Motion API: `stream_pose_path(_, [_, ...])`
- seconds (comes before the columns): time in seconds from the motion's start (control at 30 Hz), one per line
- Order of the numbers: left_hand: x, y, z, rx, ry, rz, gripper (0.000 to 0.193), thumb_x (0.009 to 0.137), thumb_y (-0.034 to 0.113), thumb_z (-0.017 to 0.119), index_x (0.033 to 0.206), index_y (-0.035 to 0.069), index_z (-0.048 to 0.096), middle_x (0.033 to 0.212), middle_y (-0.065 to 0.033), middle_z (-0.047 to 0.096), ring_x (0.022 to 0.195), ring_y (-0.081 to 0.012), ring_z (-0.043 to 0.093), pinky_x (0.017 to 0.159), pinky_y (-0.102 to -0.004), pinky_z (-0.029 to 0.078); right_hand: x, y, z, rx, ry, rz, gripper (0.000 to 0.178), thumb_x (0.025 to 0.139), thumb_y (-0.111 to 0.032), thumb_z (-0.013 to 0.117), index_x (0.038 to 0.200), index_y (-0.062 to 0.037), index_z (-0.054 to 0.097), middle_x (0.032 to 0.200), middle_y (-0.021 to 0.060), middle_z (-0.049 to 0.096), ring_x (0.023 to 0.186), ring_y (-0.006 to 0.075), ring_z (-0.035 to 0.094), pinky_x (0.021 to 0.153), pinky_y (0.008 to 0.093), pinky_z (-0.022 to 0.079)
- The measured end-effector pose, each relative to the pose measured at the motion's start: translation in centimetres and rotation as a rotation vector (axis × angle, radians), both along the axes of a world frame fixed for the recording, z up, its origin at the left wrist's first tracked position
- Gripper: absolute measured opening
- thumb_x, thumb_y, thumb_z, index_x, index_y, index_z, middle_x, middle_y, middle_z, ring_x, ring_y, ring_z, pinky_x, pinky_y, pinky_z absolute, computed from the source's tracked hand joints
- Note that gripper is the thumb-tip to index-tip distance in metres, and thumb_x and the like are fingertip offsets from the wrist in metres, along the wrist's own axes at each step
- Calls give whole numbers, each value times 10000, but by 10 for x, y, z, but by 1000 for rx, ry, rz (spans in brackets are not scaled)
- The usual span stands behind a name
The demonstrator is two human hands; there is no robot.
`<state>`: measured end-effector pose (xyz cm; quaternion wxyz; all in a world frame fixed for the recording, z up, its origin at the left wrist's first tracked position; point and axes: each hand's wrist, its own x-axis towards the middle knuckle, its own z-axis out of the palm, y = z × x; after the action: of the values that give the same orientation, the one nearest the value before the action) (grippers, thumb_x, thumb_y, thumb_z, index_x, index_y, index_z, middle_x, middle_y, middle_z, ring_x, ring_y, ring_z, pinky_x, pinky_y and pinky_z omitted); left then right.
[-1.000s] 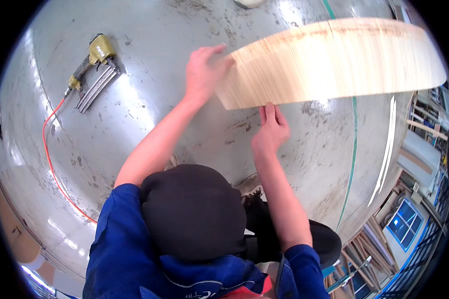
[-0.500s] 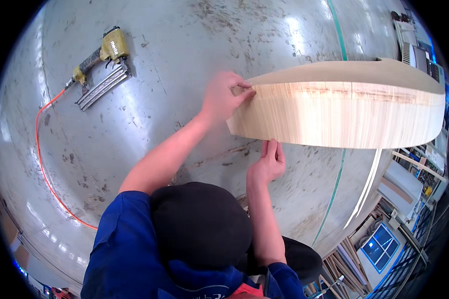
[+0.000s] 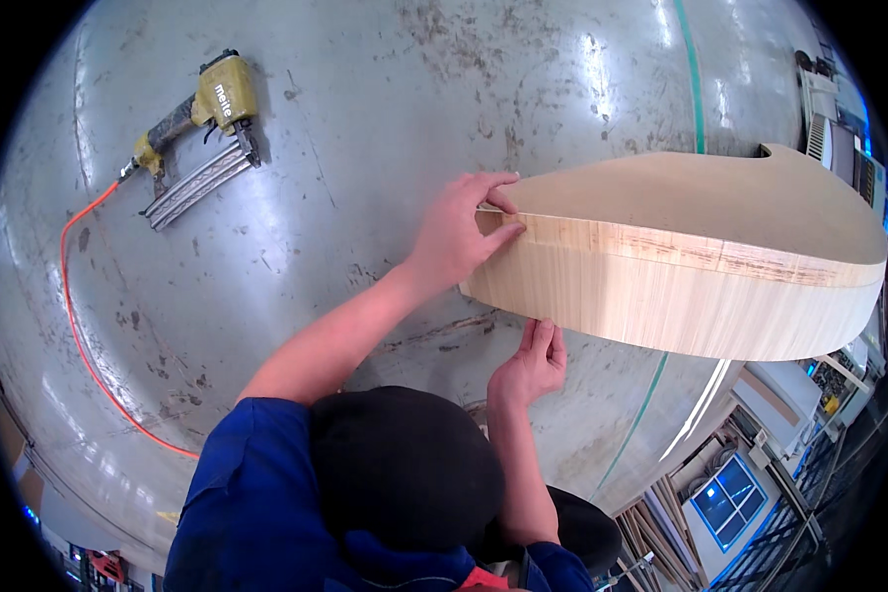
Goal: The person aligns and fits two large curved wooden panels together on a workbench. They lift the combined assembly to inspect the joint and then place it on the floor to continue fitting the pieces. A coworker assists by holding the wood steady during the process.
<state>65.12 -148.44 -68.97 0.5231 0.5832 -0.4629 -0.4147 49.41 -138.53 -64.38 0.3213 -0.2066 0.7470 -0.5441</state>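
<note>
A curved wooden furniture part (image 3: pixel 651 296) stands to the right, with a pale, finely striped side facing me and a flat brown board (image 3: pixel 681 197) along its top. My left hand (image 3: pixel 461 225) grips its left upper corner, the thumb on the striped side and the fingers over the board's edge. At the lower edge of that side, the pinched fingertips of my right hand (image 3: pixel 533 363) touch the wood. How far they reach underneath is hidden.
A yellow and black air nail gun (image 3: pixel 225 94) lies on the grey floor at the upper left, its orange hose (image 3: pixel 76 316) curving toward me. Wood strips (image 3: pixel 661 523) and a blue-framed window-like panel (image 3: pixel 730 501) are at the lower right.
The furniture part sits lower in view and shows more of its top board. My left hand has shifted down with it, and its fingers now extend over the board's edge.
</note>
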Motion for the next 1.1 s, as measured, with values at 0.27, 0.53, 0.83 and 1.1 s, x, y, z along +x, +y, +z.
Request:
stream_pose_path(0.27, [4,1,0,-43,-151,-47,484,719,130,786,1163,101,594,866,-13,697,917,-232,591,833,-352,467,7,-3,3,3,42,40,248,952,-49,565,1107,140,524,1079,159,598,979,181,611,935,296,540])
stream_pose_path(0.53, [-2,1,3,-36,-121,-69,465,728,110,775,1163,96,610,925,-26,690,926,-245,587,843,-357,480,5,-3,3,19,108,21,248,950,-59,574,1094,141,543,1051,149,623,961,172,621,925,304,540])
stream_pose_path(0.83, [-1,4,0,120,31,-89,460,743,109,771,1166,65,596,936,-56,690,944,-219,634,908,-352,471,-2,4,-3,29,60,7,248,931,-58,609,1078,138,570,1039,148,631,937,181,634,919,316,544])
stream_pose_path(1.1, [-5,-2,13,46,8,-26,492,759,98,757,1215,52,575,953,-71,697,988,-186,626,958,-344,443,-7,3,0,7,36,31,234,912,-55,638,1060,119,587,984,128,652,928,154,641,872,282,532])
